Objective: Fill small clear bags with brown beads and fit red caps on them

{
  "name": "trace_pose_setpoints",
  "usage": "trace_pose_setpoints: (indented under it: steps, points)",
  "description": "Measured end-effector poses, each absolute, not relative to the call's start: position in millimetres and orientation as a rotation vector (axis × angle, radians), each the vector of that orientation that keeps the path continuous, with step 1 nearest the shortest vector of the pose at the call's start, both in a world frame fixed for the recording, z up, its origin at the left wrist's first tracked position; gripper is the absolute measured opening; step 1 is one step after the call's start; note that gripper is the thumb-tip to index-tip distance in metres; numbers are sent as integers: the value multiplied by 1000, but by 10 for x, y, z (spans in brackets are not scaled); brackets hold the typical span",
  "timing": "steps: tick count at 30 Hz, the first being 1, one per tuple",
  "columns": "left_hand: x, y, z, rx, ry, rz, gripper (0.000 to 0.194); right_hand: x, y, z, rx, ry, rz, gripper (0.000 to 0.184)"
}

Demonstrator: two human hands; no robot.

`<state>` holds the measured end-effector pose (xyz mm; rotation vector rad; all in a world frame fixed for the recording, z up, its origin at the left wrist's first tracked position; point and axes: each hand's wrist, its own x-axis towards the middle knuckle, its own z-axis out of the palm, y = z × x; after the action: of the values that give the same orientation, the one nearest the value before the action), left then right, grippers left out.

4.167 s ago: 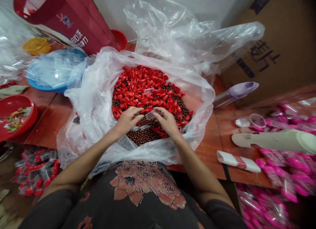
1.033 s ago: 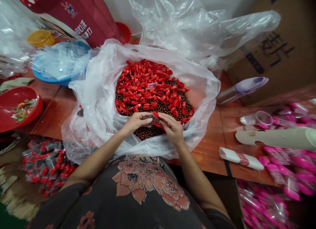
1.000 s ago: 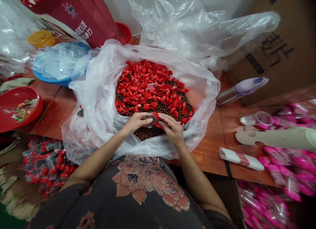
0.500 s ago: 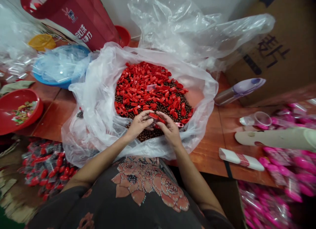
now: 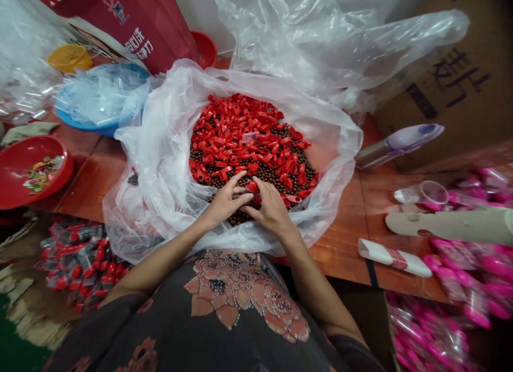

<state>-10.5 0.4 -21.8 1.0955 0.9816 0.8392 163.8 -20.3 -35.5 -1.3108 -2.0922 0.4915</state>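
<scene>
Both hands curl inward over brown round beads (image 5: 239, 217) in a translucent white plastic bag (image 5: 154, 147). A small glossy red plastic piece (image 5: 252, 186) lies between their fingertips, nearer the right hand (image 5: 271, 205) than the left hand (image 5: 225, 202); its long axis and either hand's grip are unclear.

Rear boundary: one plain, pale grey wall (image 5: 200, 11), adjoining the far side of the work area. Work surface: one reddish-brown tabletop (image 5: 339, 243), semi-gloss, with dark seam lines and a black strip (image 5: 371, 274) at the near edge, right of centre. Lower left: a green surface (image 5: 18, 345), lying below tabletop level. Lighting: subdued, with soft reflections on the tabletop.
</scene>
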Motion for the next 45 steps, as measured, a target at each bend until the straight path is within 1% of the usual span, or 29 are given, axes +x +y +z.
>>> trace_pose_setpoints:
  steps: [2, 5, 6, 9, 11, 13, 16, 19, 23, 26, 31, 33, 35, 36, 39, 40, 42, 45]
  points:
    - [-83, -8, -232, 950, 940, 804, 68, 1611, -219, -353, -1287, -2118, 458, 81]
    - [-18, -50, -297, 785, 912, 753, 72, 1559, -252, -315, -1264, -2193, 447, 82]
    - [2, -68, -322, 768, 933, 756, 69, 1538, -263, -298, -1270, -2218, 436, 82]
    - [37, -115, -365, 762, 1036, 820, 55, 1478, -282, -249, -1342, -2266, 338, 75]
    - [36, -128, -355, 762, 1071, 844, 49, 1448, -274, -224, -1393, -2285, 252, 68]
    - [28, -128, -325, 760, 1068, 840, 50, 1429, -247, -206, -1400, -2305, 181, 60]
    - [23, -124, -286, 756, 1040, 809, 56, 1412, -197, -196, -1337, -2352, 80, 54]
    - [12, -145, -274, 746, 1044, 835, 52, 1386, -170, -207, -1250, -2395, -5, 51]
    - [-53, -186, -283, 704, 1026, 878, 50, 1319, -184, -251, -1190, -2402, 26, 49]
    - [-105, -202, -291, 657, 1000, 882, 51, 1266, -191, -297, -1157, -2387, 104, 53]
    - [-182, -220, -192, 621, 934, 909, 54, 1218, -176, -338, -1147, -2327, 289, 71]
    - [-333, -167, -89, 727, 964, 992, 55, 1236, -176, -335, -1157, -2308, 349, 81]
    - [-653, -43, 21, 869, 1114, 1179, 54, 1283, -167, -349, -1169, -2300, 354, 93]
    - [-885, 35, 66, 931, 1236, 1304, 51, 1312, -157, -367, -1185, -2287, 360, 92]
    - [-1756, 238, 113, 1043, 1735, 1629, 37, 1377, -144, -445, -1172, -2250, 369, 68]
    - [-2044, 284, 90, 1073, 1919, 1640, 31, 1384, -159, -467, -1163, -2245, 382, 62]
    - [-2514, 359, -5, 1160, 2246, 1412, 23, 1372, -212, -497, -1153, -2252, 426, 51]
    - [-2867, 501, -132, 1240, 2259, 1324, 23, 1333, -274, -522, -1167, -2273, 506, 39]
